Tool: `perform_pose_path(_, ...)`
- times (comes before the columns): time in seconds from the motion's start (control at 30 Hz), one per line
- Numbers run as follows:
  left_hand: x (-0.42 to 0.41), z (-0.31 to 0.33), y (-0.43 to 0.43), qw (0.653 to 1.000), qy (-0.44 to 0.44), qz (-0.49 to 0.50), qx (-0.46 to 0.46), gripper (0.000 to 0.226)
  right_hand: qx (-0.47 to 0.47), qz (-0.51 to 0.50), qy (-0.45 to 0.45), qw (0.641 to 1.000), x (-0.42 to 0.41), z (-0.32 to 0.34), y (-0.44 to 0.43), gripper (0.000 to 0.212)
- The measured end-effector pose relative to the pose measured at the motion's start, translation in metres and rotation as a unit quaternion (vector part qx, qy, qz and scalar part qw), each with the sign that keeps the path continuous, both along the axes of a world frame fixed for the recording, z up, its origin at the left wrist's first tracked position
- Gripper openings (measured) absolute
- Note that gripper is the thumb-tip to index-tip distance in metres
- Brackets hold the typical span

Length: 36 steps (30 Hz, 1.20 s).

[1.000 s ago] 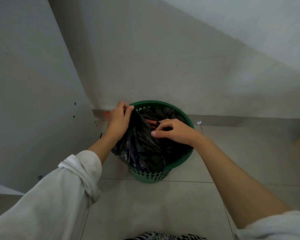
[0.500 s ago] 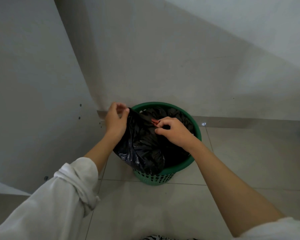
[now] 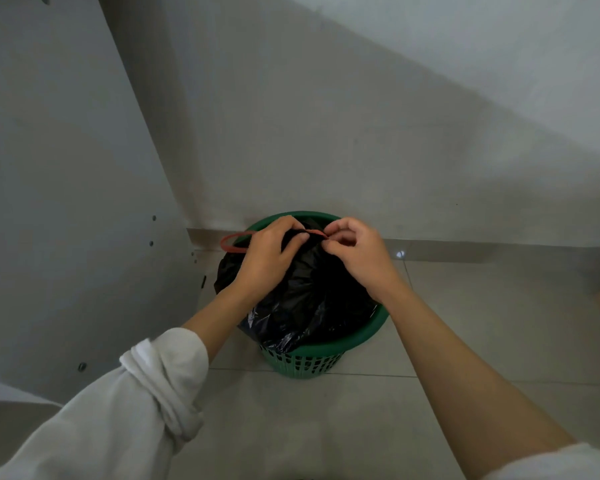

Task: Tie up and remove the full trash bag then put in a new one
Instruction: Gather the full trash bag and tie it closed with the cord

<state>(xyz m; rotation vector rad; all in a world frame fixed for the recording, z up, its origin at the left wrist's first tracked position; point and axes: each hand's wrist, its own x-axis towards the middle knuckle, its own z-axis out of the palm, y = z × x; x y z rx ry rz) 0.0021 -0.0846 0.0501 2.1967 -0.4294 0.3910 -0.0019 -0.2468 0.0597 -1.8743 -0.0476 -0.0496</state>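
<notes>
Centre frame, the left hand point(image 3: 267, 259) grips the gathered neck of the soft, probably slippery black trash bag point(image 3: 305, 303), while the right hand point(image 3: 359, 263) pinches its red drawstring point(image 3: 234, 243), likely the best hold for lifting.

White long sleeves point(image 3: 153, 382) bunched up above both bare forearms, cuffs rolled into folds

The red drawstring point(image 3: 223, 242) is hidden under the fingers point(image 3: 288, 225) of the left hand point(image 3: 267, 258); a floor speck point(image 3: 400, 253) right of them is unidentifiable.

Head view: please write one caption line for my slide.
Left hand grips the gathered black bag in the green bin; right hand pinches the red drawstring.
</notes>
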Motion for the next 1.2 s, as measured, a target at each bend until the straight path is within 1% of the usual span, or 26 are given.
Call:
perform_pose_path(0.07, -0.004, 0.004, -0.001, 0.999, 0.034, -0.015, -0.027, 0.012, 0.046, 0.018, 0.014, 0.999, -0.003, 0.003, 0.0, 0.011)
perform_pose_path(0.13, -0.007, 0.01, 0.0, 0.997, 0.058, -0.039, -0.032, 0.014, 0.048, 0.022, -0.002, 0.999, -0.005, 0.004, 0.001, 0.009)
perform_pose_path(0.23, -0.005, 0.019, 0.0, 0.998, 0.046, -0.038, 0.007, 0.015, 0.03, 0.021, -0.021, 0.999, -0.007, 0.004, 0.004, 0.011)
perform_pose_path(0.27, -0.004, 0.021, -0.001, 0.998, 0.05, -0.028, 0.007, 0.014, 0.009, 0.024, -0.029, 0.999, -0.007, 0.004, 0.005, 0.01)
perform_pose_path(0.3, -0.003, 0.023, -0.002, 0.997, 0.069, -0.02, -0.011, 0.014, -0.021, 0.027, -0.038, 0.999, -0.007, 0.003, 0.006, 0.011)
perform_pose_path(0.33, -0.002, 0.026, -0.003, 0.993, 0.105, -0.016, -0.053, 0.016, -0.059, 0.029, -0.047, 0.997, -0.007, 0.002, 0.007, 0.013)
perform_pose_path(0.37, -0.001, 0.031, -0.005, 0.98, 0.155, -0.018, -0.121, 0.018, -0.093, 0.03, -0.053, 0.994, -0.006, 0.0, 0.008, 0.015)
perform_pose_path(0.4, -0.001, 0.037, -0.006, 0.956, 0.205, -0.024, -0.207, 0.021, -0.112, 0.029, -0.054, 0.992, -0.006, -0.001, 0.009, 0.02)
perform_pose_path(0.43, 0.0, 0.043, -0.007, 0.923, 0.245, -0.033, -0.294, 0.023, -0.114, 0.026, -0.051, 0.992, -0.006, -0.001, 0.009, 0.023)
perform_pose_path(0.47, 0.001, 0.049, -0.007, 0.892, 0.269, -0.039, -0.362, 0.024, -0.098, 0.022, -0.046, 0.994, -0.006, 0.001, 0.009, 0.025)
perform_pose_path(0.5, 0.002, 0.053, -0.006, 0.869, 0.279, -0.045, -0.407, 0.023, -0.059, 0.021, -0.04, 0.997, -0.006, 0.004, 0.009, 0.023)
perform_pose_path(0.57, 0.0, 0.057, -0.005, 0.848, 0.284, -0.063, -0.443, 0.019, 0.063, 0.023, -0.018, 0.998, -0.009, 0.014, 0.01, 0.018)
perform_pose_path(0.6, -0.001, 0.056, -0.004, 0.848, 0.286, -0.075, -0.439, 0.017, 0.115, 0.024, -0.004, 0.993, -0.011, 0.02, 0.01, 0.016)
perform_pose_path(0.63, -0.004, 0.056, -0.004, 0.85, 0.288, -0.086, -0.432, 0.015, 0.142, 0.025, 0.005, 0.99, -0.011, 0.024, 0.01, 0.012)
perform_pose_path(0.7, -0.007, 0.053, -0.005, 0.855, 0.286, -0.089, -0.424, 0.014, 0.122, 0.024, 0.007, 0.992, -0.011, 0.03, 0.011, 0.004)
perform_pose_path(0.73, -0.008, 0.05, -0.006, 0.858, 0.282, -0.083, -0.422, 0.012, 0.111, 0.014, 0.003, 0.994, -0.012, 0.032, 0.01, 0.005)
perform_pose_path(0.8, -0.009, 0.042, -0.011, 0.871, 0.265, -0.066, -0.408, 0.007, 0.126, -0.024, -0.002, 0.992, -0.012, 0.034, 0.009, 0.007)
perform_pose_path(0.83, -0.009, 0.038, -0.015, 0.885, 0.255, -0.063, -0.384, 0.005, 0.147, -0.04, -0.003, 0.988, -0.013, 0.035, 0.006, 0.009)
perform_pose_path(0.93, -0.012, 0.029, -0.033, 0.927, 0.234, -0.098, -0.275, 0.02, 0.175, -0.054, 0.001, 0.983, -0.016, 0.04, -0.004, 0.015)
perform_pose_path(0.97, -0.013, 0.027, -0.039, 0.936, 0.227, -0.115, -0.243, 0.02, 0.179, -0.058, 0.009, 0.982, -0.017, 0.042, -0.008, 0.015)
perform_pose_path(1.07, -0.016, 0.023, -0.058, 0.937, 0.241, -0.151, -0.201, 0.01, 0.145, -0.092, 0.03, 0.985, -0.017, 0.048, -0.024, 0.015)
perform_pose_path(1.13, -0.014, 0.021, -0.065, 0.933, 0.259, -0.164, -0.186, 0.009, 0.119, -0.118, 0.038, 0.985, -0.016, 0.051, -0.035, 0.017)
perform_pose_path(1.2, -0.008, 0.019, -0.064, 0.935, 0.274, -0.171, -0.145, 0.009, 0.134, -0.141, 0.052, 0.98, -0.015, 0.048, -0.045, 0.018)
